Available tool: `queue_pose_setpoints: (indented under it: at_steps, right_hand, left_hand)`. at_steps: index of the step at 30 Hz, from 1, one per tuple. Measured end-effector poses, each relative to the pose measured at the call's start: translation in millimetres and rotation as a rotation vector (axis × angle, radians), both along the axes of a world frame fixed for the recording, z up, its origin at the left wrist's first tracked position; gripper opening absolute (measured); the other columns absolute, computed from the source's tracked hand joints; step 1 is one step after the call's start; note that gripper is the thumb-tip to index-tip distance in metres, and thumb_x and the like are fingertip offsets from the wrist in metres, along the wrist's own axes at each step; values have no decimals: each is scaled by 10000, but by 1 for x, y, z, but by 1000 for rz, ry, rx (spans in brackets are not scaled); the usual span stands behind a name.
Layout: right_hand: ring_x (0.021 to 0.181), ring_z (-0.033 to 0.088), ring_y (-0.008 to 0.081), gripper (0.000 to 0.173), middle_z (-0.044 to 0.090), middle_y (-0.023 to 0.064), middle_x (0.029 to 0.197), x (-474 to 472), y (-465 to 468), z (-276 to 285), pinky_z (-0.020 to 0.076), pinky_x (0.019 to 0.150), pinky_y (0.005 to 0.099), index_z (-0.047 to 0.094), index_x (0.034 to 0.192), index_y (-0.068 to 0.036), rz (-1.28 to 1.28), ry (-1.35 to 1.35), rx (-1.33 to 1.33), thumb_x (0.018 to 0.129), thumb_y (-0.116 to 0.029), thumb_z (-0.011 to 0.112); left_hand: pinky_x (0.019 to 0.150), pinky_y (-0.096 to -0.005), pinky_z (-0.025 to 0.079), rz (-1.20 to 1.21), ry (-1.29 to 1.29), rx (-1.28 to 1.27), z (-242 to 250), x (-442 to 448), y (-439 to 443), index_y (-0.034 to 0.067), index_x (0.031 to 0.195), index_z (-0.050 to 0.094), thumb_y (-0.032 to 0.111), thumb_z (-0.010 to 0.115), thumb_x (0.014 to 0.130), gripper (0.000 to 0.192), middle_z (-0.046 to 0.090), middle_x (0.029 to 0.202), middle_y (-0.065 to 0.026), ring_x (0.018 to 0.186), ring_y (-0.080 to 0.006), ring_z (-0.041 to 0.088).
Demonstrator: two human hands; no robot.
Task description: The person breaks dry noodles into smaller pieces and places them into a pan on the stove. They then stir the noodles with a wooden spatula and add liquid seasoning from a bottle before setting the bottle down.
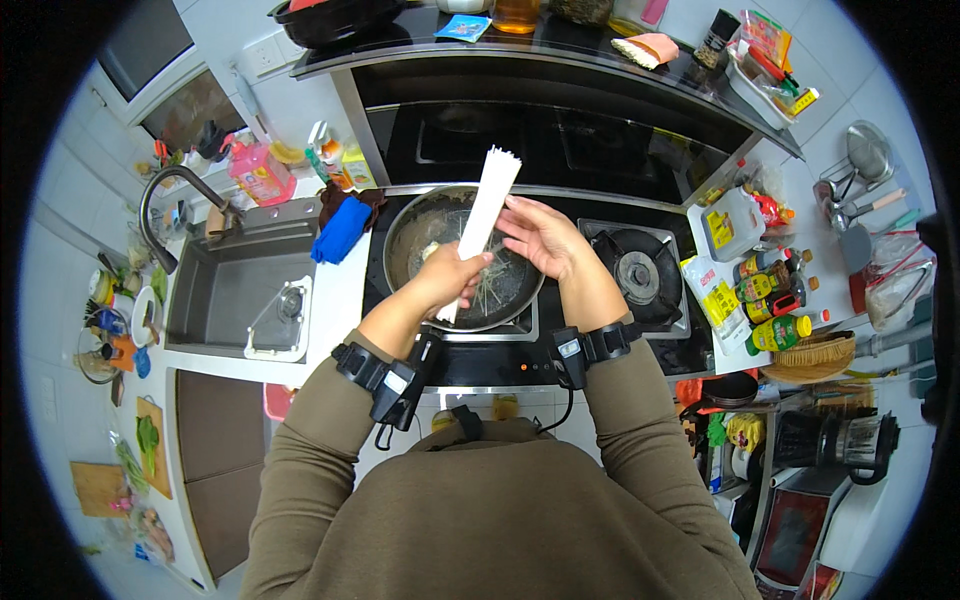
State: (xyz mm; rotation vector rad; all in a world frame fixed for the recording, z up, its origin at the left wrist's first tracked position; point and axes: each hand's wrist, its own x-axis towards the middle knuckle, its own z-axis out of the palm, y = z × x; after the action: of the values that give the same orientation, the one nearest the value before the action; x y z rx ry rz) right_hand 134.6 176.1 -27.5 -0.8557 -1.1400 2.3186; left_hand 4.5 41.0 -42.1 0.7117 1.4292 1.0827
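Observation:
A thick bundle of dried white noodles [487, 199] slants above a dark wok [397, 259] on the left burner. My left hand [450, 276] grips the lower part of the bundle. My right hand [541, 234] is beside the bundle's right side, its fingers apart and slightly curled; whether its fingertips touch the noodles cannot be told. Thin loose strands [491, 289] lie in the wok, and a small pale lump [430, 250] shows near my left hand.
An unused gas burner [639, 277] is to the right, with sauce bottles [780, 333] beyond. A blue cloth [341, 230] and a sink [232, 337] are at the left. Above the stove runs a black shelf [450, 49] holding jars and packets.

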Motion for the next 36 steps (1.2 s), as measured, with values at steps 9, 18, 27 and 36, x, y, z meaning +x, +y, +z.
queue_pose_setpoints:
  at_steps: [9,18,27,36]
  right_hand:
    - [963,588,120,293,628,19,1044,39,9,-6,466,865,313,577,1124,-76,-214,-91,165,862,-183,652]
    - [792,603,85,211,658,32,916,54,9,-7,495,683,207,622,1056,-51,-206,-127,234,869,-147,639]
    - [722,604,57,278,663,18,892,11,-36,10,485,608,156,654,1059,-51,74,-127,349,866,-250,665]
    - [630,577,40,200,643,7,738,-3,-38,4,421,517,147,678,923,-2,-18,-174,363,827,-176,704]
  left_hand:
    - [698,-416,488,-44,656,-171,-11,-51,-21,2,1123,553,269,636,846,393,643,766,-159,786,-331,646]
    - [403,-237,381,102,150,-40,-5,-58,-38,65,879,504,265,587,912,219,443,592,33,451,-78,415]
    - [445,-217,425,-120,-462,65,1,-19,-56,70,943,496,184,615,897,171,449,612,32,467,-53,430]
    - [450,-212,403,-14,-367,125,-2,-5,-56,33,1011,555,162,620,884,193,489,632,8,473,-67,440]
